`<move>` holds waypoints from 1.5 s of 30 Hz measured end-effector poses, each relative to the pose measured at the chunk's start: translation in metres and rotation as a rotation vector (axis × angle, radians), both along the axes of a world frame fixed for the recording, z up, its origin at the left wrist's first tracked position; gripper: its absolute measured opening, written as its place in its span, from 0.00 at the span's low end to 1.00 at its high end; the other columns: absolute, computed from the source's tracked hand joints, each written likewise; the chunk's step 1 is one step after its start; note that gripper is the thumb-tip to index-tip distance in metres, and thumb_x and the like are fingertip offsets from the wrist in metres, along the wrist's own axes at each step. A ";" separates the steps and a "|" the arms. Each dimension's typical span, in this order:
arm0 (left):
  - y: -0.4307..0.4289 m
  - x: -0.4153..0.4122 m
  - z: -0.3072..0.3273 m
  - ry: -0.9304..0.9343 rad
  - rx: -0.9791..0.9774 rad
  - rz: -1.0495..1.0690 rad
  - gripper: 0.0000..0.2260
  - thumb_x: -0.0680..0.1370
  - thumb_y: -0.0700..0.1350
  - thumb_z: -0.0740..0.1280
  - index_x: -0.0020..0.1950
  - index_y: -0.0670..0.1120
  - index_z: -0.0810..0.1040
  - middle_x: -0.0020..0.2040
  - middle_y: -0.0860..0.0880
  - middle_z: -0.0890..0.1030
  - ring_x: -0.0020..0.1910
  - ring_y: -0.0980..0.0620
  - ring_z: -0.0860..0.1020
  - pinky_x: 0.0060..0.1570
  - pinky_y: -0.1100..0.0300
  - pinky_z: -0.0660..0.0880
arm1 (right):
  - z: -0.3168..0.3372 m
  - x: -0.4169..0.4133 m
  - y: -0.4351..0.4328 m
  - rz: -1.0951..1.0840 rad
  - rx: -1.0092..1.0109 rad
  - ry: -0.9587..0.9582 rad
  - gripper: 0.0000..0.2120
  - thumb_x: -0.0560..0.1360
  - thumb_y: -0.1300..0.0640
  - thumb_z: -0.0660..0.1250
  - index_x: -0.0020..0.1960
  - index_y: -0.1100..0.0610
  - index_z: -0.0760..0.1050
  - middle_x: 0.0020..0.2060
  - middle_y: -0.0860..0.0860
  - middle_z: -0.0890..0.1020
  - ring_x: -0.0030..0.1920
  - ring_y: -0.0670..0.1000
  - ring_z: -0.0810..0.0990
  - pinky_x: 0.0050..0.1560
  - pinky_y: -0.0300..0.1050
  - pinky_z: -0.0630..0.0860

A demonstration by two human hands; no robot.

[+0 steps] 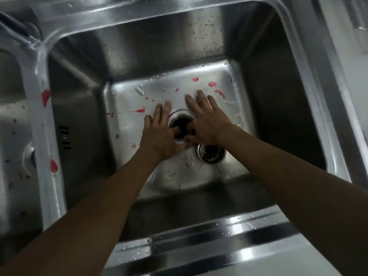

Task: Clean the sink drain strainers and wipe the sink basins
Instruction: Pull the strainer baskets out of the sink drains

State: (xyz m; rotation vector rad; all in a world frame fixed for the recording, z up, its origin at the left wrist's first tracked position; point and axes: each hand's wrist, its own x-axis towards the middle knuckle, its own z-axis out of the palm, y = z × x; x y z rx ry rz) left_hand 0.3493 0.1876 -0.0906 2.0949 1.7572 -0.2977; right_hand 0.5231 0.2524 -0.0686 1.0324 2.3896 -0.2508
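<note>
The strainer [211,154] lies flat, open side up, beside the drain [179,114].

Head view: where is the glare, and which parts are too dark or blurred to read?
In the head view, glare streaks the front rim and the basin floor; the side walls lie in shadow; the drain opening is black; the whole picture is slightly soft.

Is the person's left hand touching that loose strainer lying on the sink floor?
Apart. The head view shows a strip of wet basin floor between the left hand and the strainer.
</note>
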 end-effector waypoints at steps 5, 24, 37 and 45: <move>-0.007 -0.007 0.004 0.046 -0.011 -0.003 0.37 0.75 0.77 0.57 0.78 0.60 0.72 0.86 0.42 0.40 0.85 0.38 0.43 0.78 0.39 0.50 | 0.007 -0.007 0.000 0.000 -0.044 -0.064 0.27 0.76 0.27 0.57 0.59 0.44 0.82 0.81 0.59 0.37 0.80 0.69 0.36 0.79 0.68 0.44; -0.015 -0.020 0.023 -0.143 0.126 -0.072 0.16 0.82 0.53 0.68 0.68 0.52 0.82 0.77 0.50 0.72 0.77 0.47 0.66 0.70 0.47 0.60 | 0.024 -0.004 -0.015 -0.085 0.003 0.223 0.27 0.73 0.33 0.67 0.65 0.48 0.78 0.70 0.47 0.75 0.73 0.63 0.66 0.75 0.66 0.56; -0.038 -0.035 0.042 -0.259 0.146 0.013 0.25 0.75 0.62 0.74 0.67 0.55 0.71 0.66 0.53 0.79 0.67 0.50 0.75 0.65 0.54 0.62 | 0.040 -0.012 -0.059 -0.174 0.037 0.349 0.40 0.68 0.37 0.74 0.74 0.52 0.65 0.70 0.54 0.76 0.72 0.63 0.69 0.74 0.69 0.57; -0.054 -0.035 0.038 -0.282 0.107 -0.030 0.28 0.75 0.62 0.75 0.70 0.54 0.71 0.70 0.52 0.78 0.69 0.50 0.74 0.68 0.53 0.60 | 0.031 -0.017 -0.082 -0.196 0.007 0.247 0.46 0.69 0.36 0.74 0.77 0.49 0.57 0.75 0.55 0.71 0.76 0.64 0.64 0.77 0.70 0.53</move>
